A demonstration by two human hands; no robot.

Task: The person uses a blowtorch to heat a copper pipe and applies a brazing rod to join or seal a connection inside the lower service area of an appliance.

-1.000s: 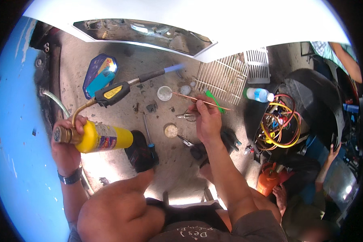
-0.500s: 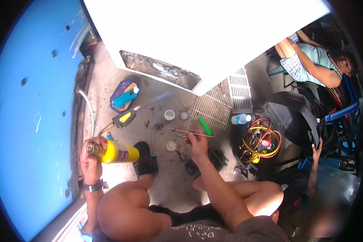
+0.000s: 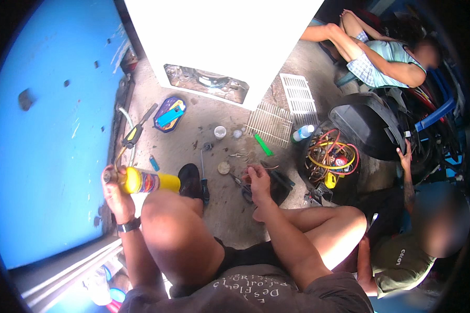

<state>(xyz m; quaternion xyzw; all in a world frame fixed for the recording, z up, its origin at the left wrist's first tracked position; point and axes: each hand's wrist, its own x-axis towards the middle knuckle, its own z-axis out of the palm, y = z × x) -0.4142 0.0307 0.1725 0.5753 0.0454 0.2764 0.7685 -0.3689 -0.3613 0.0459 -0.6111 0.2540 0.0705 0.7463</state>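
My left hand [image 3: 119, 197] is closed around the neck end of a gas torch [image 3: 159, 182], whose yellow cylinder lies level beside my left knee. From its brass neck a thin tube leads away to a black and yellow piece [image 3: 133, 135]. Over the floor between my knees, my right hand [image 3: 259, 187] pinches a thin copper-coloured rod [image 3: 270, 167]; only a short end shows past the fingers. Beneath and around that hand lie pliers-like tools [image 3: 282, 179] and a small round pale lid [image 3: 223, 167]. A screwdriver [image 3: 205, 191] with a blue handle rests by my shoe.
A white appliance [image 3: 219, 36] stands ahead, a blue panel [image 3: 47, 135] at left. On the floor are a tray [image 3: 159, 119], white cup [image 3: 220, 132], green strip [image 3: 263, 145], wire rack [image 3: 270, 124] and bottle [image 3: 303, 133]. Coiled hoses [image 3: 333, 156] and two people [image 3: 386, 73] are at right.
The torch's tube end has swung left and away. My right hand still grips the rod, which showed much longer across the fingers before. My view has shifted, and the appliance looks narrower.
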